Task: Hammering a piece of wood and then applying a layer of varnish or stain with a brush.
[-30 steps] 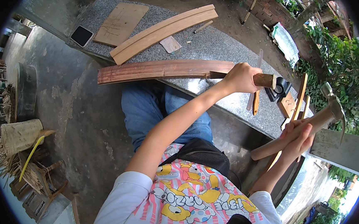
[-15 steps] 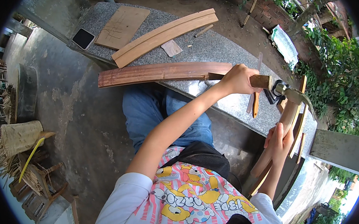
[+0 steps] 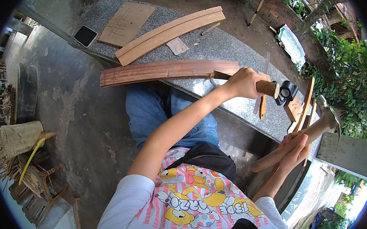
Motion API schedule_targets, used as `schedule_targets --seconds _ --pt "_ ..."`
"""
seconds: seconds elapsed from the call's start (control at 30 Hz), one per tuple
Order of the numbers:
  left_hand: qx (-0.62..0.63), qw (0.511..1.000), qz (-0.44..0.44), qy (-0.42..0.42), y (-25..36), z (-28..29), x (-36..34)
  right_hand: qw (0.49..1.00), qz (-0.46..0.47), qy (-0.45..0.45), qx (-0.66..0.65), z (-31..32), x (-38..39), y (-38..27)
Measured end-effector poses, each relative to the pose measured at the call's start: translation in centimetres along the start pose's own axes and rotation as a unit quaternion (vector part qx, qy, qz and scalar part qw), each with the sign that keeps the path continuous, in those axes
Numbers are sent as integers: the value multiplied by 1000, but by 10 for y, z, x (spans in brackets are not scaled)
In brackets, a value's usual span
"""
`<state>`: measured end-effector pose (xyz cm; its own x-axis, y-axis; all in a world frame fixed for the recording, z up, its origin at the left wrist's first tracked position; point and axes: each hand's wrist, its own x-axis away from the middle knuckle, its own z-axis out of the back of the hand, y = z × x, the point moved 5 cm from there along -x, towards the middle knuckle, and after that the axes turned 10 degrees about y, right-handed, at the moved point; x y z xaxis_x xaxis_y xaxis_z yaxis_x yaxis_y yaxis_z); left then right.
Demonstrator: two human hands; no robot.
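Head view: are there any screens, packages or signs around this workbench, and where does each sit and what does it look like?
Phone or small tablet: far left end of the granite slab, beside a flat wooden board; dark rectangular screen, switched off.
Plastic bag: on the ground beyond the slab, pale, crumpled.
No signs visible.

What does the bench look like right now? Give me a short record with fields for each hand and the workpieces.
left hand: left hand grips the chisel by its wooden handle, blade against the end of the dark curved plank
right hand: right hand holds the hammer, head raised off the chisel
surface: granite bench
other wood: pale curved plank, flat board
also there: dark phone
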<state>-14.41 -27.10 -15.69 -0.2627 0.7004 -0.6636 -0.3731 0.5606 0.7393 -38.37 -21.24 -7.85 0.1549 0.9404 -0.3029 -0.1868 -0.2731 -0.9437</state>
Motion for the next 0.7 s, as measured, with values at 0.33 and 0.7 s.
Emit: schedule_targets --seconds 0.33,0.7 --pt "-20 999 -14 -42 -10 0 7 999 -4 -32 8 -10 19 10" --pt "-10 999 -22 -40 -3 3 9 998 -26 -48 -21 -10 39 23"
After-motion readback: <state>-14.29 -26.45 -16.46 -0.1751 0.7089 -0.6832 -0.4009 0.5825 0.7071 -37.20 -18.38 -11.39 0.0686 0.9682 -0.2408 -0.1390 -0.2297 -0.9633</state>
